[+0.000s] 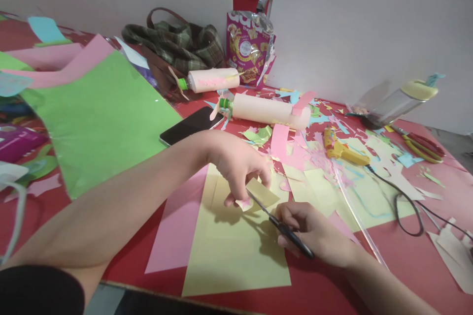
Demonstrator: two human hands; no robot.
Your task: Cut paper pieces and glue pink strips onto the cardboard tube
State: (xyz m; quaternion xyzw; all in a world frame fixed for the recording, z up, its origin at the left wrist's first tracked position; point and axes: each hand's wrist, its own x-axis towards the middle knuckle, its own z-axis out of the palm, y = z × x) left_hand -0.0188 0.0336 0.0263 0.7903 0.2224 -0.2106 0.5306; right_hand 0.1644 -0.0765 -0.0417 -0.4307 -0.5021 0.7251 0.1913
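In my right hand (310, 229) is a pair of scissors (286, 234) with black handles, its blades pointing up and left. My left hand (246, 167) pinches a small piece of yellow paper (264, 194), and the blades lie at that piece. A scrap with a pink patch (244, 203) shows just under the left fingertips. Beneath both hands lies a large yellow sheet (236, 256), partly over a pink sheet (175, 226). Whether the blades are apart or together, I cannot tell.
Paper-wrapped bottles (271, 110) lie behind my hands near a black phone (192, 125). A yellow glue gun (345, 150) with a cord rests to the right, among paper scraps. Green sheets (111, 108) cover the left. A snack bag (249, 49) and plaid bag (177, 44) stand behind.
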